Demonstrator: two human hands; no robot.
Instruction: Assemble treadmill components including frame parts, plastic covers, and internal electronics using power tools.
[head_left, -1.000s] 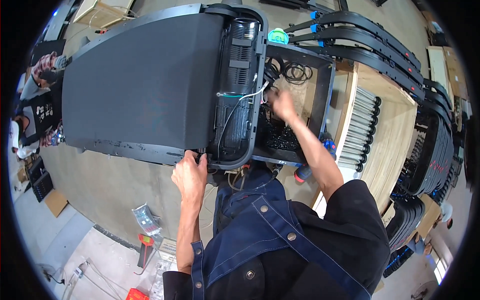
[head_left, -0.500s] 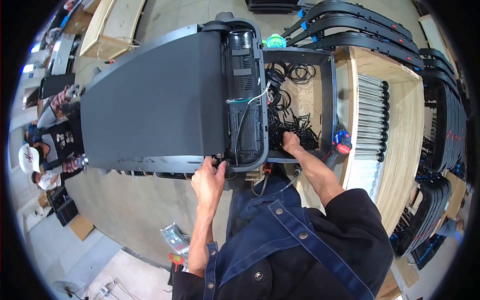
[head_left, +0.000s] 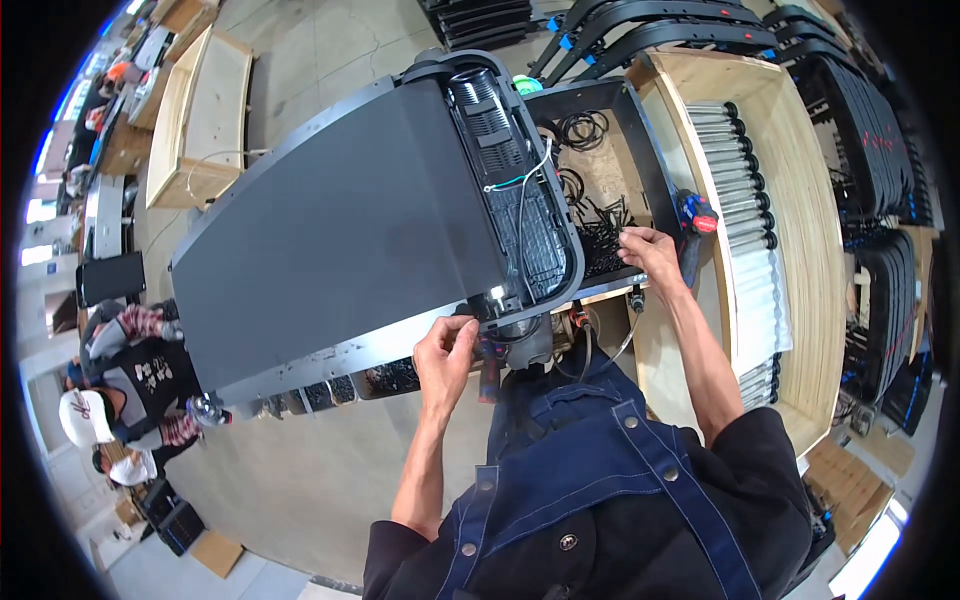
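From the head camera: my left hand (head_left: 445,352) pinched with closed fingers at the near corner of the treadmill's (head_left: 350,230) open motor housing (head_left: 515,200), while my right hand (head_left: 650,250) reached, fingers loosely parted, into the black parts tray (head_left: 640,150) of dark screws (head_left: 600,240) just beside it.

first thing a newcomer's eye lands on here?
The big dark treadmill deck lying across the middle of the view, its motor end uncovered with white and green wires showing. The left hand is at the deck's near corner, while the right hand reaches into a black tray of small dark parts just right of it. Far right, a wooden crate holds a row of grey rollers.
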